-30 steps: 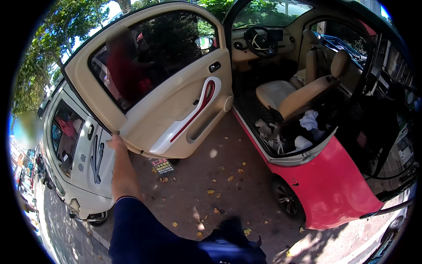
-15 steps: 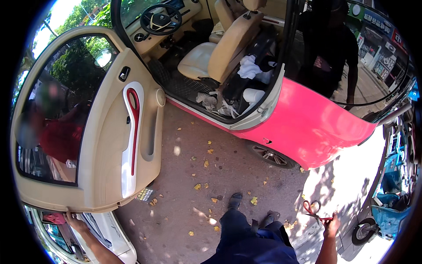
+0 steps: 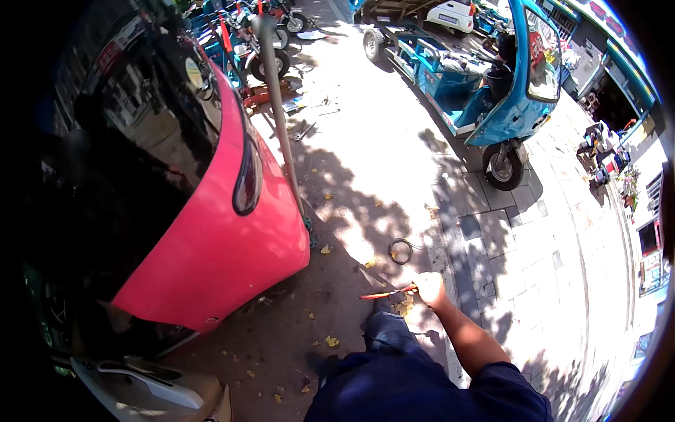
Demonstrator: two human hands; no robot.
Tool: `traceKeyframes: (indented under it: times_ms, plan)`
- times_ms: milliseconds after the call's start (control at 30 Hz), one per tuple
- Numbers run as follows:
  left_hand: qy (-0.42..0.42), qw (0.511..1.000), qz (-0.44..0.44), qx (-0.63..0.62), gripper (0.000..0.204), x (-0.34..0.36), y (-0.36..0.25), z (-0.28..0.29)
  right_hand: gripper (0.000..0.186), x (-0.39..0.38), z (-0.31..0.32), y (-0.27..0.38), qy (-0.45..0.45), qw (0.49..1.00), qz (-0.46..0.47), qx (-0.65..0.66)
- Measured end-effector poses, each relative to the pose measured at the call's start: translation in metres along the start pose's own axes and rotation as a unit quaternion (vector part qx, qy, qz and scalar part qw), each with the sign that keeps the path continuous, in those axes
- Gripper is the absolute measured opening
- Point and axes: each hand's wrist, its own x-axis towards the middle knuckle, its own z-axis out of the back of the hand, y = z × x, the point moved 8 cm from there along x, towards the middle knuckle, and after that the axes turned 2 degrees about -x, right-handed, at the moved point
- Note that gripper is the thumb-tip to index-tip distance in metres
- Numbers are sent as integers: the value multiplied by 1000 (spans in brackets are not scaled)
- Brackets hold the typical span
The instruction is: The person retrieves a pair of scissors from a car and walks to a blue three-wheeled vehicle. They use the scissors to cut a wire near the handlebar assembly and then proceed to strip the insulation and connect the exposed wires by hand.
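Observation:
My right hand (image 3: 429,289) is stretched forward over the pavement, its fingers closed round a red-handled tool (image 3: 387,292). The tool looks slim and points left from my fist; its exact kind is hard to make out from this side. A coil of dark wire (image 3: 401,251) lies on the ground just beyond that hand. To its left stands the pink rear body of a small car (image 3: 232,257), apart from the hand. My left hand is out of view.
The open car door (image 3: 151,387) juts out at the lower left. A grey pole (image 3: 278,105) rises behind the car. A blue cargo tricycle (image 3: 485,98) stands at the far right, and several parked bikes (image 3: 271,63) stand at the back. Yellow leaves (image 3: 332,341) dot the ground.
My view has swung right, from the open door and seats to the car's rear. My left hand, earlier on the door's edge, has left the picture. The right still holds the red-handled tool.

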Motion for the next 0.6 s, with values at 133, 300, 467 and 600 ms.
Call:
traceKeyframes:
  times_ms: [133,300,467,600]
  plan:
    - [135,956,19,260,61,58,-33,-120,38,30,74,11,-20,992,-57,109]
    - [242,965,-63,-75,56,117,-330,-248,31,102,143,97,54,975,115,183]
    - [569,781,23,-257,72,8,-595,-429,35,194,195,204,134,924,304,190]
    - [583,763,22,-279,73,80,-682,-509,34,293,245,229,105,904,403,103]
